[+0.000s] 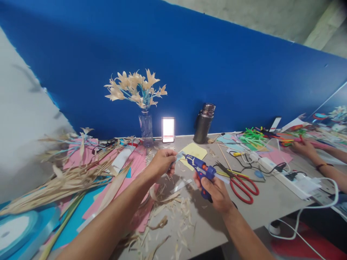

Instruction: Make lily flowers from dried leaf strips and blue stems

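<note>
My right hand (213, 187) is wrapped round the grip of a blue glue gun (199, 166), whose nozzle points up and to the left. Just left of the nozzle, my left hand (164, 162) pinches a small light-blue piece (179, 156), and the nozzle tip is at or very near it. Behind the gun lies a yellow paper sheet (193, 151). Red-handled scissors (242, 186) rest open to the right of my right hand. Pale husk scraps (173, 206) are scattered on the table below both hands.
A vase of husk flowers (146, 128), a bright phone screen (168, 130) and a dark flask (204, 124) stand along the blue wall. Husks and a ribbon roll (16, 231) lie left. Rightward are a power strip (282, 178), cables and another person's hands (307, 150).
</note>
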